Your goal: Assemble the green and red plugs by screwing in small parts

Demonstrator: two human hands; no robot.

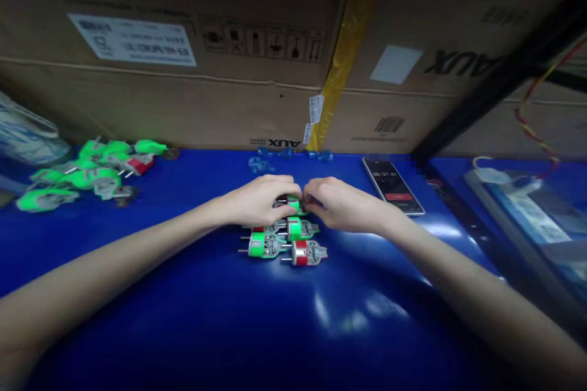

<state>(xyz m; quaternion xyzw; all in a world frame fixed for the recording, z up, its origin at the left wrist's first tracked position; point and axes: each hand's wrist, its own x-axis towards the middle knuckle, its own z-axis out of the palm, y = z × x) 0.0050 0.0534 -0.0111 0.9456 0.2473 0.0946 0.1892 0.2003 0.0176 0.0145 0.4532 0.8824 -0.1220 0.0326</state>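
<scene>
In the head view a small green electrical plug [292, 204] with its inside exposed lies between my two hands. My left hand [262, 200] is closed, thumb and fingers gripping its pin end. My right hand [342, 203] is pinched at the other end; whatever its fingertips hold is hidden. Just nearer to me are more opened plugs in two columns, pins to the left: a green plug [300, 229], a red plug [308, 253] and another green plug [265, 245]. A further red one is partly covered by my left hand.
A pile of green plugs [87, 176] with a red one lies at the left. Small clear blue parts [260, 164] sit by the cardboard boxes [220, 113] behind. A phone [394, 187] lies back right, near a black metal post and a clear-topped bin [527, 214].
</scene>
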